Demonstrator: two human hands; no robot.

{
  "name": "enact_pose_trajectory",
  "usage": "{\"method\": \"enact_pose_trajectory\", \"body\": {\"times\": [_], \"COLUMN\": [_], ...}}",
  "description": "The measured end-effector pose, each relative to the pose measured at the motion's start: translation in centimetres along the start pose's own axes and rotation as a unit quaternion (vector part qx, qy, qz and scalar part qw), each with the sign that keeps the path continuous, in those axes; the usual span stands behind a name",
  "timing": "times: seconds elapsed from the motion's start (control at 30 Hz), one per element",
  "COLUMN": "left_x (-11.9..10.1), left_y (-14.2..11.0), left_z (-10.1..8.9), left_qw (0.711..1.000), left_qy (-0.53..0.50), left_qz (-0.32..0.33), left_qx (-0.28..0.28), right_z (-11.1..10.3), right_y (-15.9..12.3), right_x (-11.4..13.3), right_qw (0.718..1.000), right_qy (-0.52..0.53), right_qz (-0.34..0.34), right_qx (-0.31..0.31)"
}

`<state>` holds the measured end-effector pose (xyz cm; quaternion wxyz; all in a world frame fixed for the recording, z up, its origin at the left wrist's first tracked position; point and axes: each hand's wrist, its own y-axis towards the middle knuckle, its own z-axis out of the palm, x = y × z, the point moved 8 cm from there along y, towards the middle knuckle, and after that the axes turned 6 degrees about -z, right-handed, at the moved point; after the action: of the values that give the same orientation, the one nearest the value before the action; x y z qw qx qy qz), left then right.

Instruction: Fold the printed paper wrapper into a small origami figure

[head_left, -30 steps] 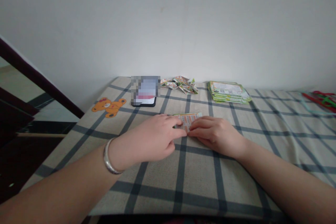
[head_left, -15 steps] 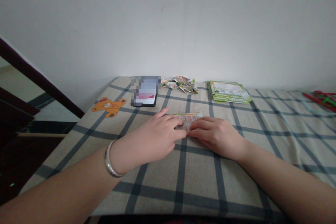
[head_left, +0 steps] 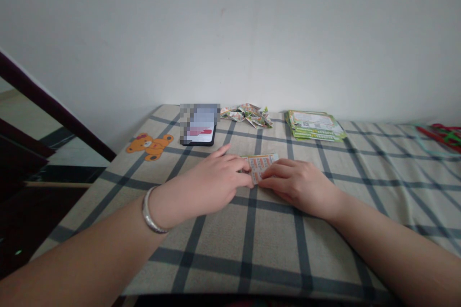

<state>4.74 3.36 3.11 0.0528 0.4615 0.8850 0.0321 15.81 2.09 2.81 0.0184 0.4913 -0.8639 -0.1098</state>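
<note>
A folded printed paper [head_left: 256, 164] with orange and white blocks lies on the checked cloth, its lower and side parts covered by my fingers. My left hand [head_left: 221, 180], with a silver bangle at the wrist, holds the paper's left side down; one finger sticks out, away from it. On the right side, my right hand [head_left: 293, 182] presses the paper with its fingers bent together. The fingertips of both hands almost meet at the paper's near edge.
Behind the hands stand a phone [head_left: 200, 129], a heap of folded paper pieces [head_left: 248, 115] and a stack of green printed sheets [head_left: 317, 125]. A bear cutout [head_left: 149, 146] lies at the left. Red and green cords [head_left: 444, 135] are at the far right, and the wall [head_left: 252, 33] borders the back.
My left hand has shifted slightly left and up, its fingertips drawing back a little along the paper. More of the paper's middle shows. My right hand is almost still.
</note>
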Motion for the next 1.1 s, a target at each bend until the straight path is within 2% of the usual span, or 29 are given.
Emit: {"method": "enact_pose_trajectory", "body": {"times": [0.27, 0.57, 1.1], "left_x": [0.4, 0.6, 0.8], "left_y": [-0.1, 0.2, 0.2], "left_z": [-0.1, -0.1, -0.3], "left_qw": [1.0, 0.999, 0.998], "left_qy": [-0.022, -0.026, -0.045], "left_qz": [-0.003, -0.01, -0.018], "left_qx": [-0.01, 0.025, 0.036], "right_z": [-0.2, -0.8, -1.6], "right_y": [-0.4, -1.2, -2.5], "right_x": [-0.7, -1.5, -2.5], "right_qw": [1.0, 0.999, 0.998], "right_qy": [0.017, 0.04, 0.033], "right_qz": [0.011, 0.018, 0.029], "right_qx": [0.01, 0.016, 0.038]}}
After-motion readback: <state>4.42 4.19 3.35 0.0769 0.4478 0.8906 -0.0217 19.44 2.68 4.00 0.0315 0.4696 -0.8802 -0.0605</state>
